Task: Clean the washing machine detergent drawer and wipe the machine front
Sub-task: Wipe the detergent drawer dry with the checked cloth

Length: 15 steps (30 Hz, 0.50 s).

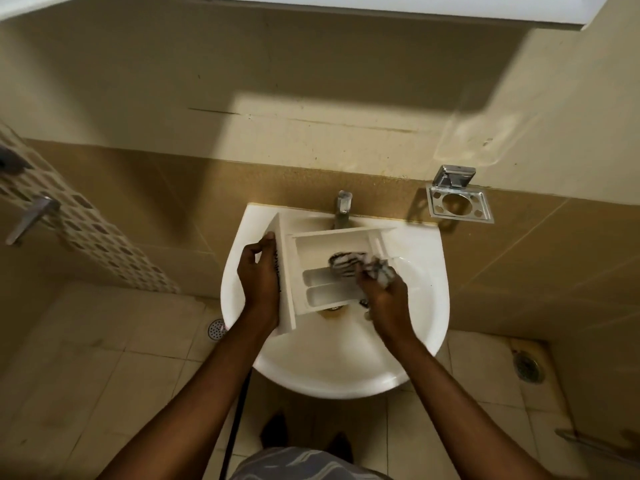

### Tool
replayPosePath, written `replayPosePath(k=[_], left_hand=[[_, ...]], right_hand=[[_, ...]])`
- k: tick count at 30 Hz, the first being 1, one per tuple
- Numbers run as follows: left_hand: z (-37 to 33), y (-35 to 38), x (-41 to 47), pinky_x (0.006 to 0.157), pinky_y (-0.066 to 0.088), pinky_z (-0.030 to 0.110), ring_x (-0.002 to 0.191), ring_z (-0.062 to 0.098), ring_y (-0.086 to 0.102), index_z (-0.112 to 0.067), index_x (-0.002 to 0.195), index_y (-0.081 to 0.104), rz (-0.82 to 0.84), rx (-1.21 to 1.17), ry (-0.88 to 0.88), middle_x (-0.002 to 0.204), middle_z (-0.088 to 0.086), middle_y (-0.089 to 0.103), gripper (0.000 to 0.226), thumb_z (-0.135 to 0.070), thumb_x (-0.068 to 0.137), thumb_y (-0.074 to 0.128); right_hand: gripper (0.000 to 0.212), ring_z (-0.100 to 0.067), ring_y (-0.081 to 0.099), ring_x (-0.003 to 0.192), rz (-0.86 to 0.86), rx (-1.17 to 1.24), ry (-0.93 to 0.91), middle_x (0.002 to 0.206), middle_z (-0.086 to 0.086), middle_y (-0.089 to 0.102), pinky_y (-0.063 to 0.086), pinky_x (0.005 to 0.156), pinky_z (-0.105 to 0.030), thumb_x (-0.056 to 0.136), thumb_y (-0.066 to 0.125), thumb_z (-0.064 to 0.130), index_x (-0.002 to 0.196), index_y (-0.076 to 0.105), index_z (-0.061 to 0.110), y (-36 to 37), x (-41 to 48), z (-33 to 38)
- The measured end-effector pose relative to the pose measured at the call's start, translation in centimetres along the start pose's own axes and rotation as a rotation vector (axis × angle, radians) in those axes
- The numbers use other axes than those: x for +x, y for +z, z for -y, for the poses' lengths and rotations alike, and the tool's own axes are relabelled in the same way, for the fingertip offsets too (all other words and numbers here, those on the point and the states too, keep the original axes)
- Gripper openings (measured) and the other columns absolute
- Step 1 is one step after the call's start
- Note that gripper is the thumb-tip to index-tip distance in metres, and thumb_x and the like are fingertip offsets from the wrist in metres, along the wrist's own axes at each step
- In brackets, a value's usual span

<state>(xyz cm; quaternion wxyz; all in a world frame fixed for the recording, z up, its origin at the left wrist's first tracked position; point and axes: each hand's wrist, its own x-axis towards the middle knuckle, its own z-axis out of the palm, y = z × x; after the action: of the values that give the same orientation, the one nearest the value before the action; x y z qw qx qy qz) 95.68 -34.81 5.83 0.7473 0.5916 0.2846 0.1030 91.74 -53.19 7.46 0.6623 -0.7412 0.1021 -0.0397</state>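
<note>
The white detergent drawer (313, 251) lies across the white wash basin (424, 271), its front panel to the left and its compartments facing up. My left hand (261, 282) grips that front panel. My right hand (382, 299) is closed on a black-and-white striped cloth (349, 265), which is pressed into the drawer's compartments near its right end. Part of the cloth is hidden under my fingers.
A chrome tap (343, 207) stands at the basin's back edge, above the drawer. A metal soap holder (459, 199) is fixed to the wall at the right. Floor drains (216, 329) (528, 367) sit left and right of the basin. A black hose (239, 420) hangs below it.
</note>
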Motion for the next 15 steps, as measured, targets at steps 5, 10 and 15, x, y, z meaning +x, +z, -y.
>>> replayPosePath(k=[5, 10, 15], left_hand=[[0.2, 0.4, -0.1, 0.064, 0.049, 0.025, 0.075, 0.011, 0.063, -0.013, 0.097, 0.060, 0.052, 0.073, 0.014, 0.086, -0.003, 0.066, 0.025, -0.038, 0.095, 0.061], [0.2, -0.2, 0.4, 0.061, 0.049, 0.025, 0.074, 0.013, 0.062, -0.014, 0.096, 0.059, 0.051, 0.054, -0.022, 0.087, -0.001, 0.065, 0.027, -0.041, 0.095, 0.061], [-0.3, 0.0, 0.3, 0.055, 0.053, 0.021, 0.075, 0.012, 0.066, -0.010, 0.106, 0.061, 0.105, 0.064, -0.008, 0.092, 0.001, 0.069, 0.031, -0.039, 0.096, 0.061]], right_hand=[[0.021, -0.019, 0.053, 0.096, 0.120, -0.698, -0.529, 0.092, 0.009, 0.066, 0.033, 0.076, -0.033, 0.080, 0.063, 0.028, 0.101, 0.067, 0.022, 2.0, -2.1, -2.1], [0.031, -0.017, 0.054, 0.100, 0.162, -0.764, -0.526, 0.098, 0.014, 0.067, 0.037, 0.080, -0.032, 0.077, 0.061, 0.028, 0.107, 0.068, 0.025, 0.4, -2.6, -2.4], [0.016, -0.017, 0.055, 0.098, 0.155, -1.011, -0.458, 0.084, 0.009, 0.065, 0.035, 0.080, -0.030, 0.076, 0.063, 0.035, 0.088, 0.067, 0.025, 1.3, -2.9, -1.8]])
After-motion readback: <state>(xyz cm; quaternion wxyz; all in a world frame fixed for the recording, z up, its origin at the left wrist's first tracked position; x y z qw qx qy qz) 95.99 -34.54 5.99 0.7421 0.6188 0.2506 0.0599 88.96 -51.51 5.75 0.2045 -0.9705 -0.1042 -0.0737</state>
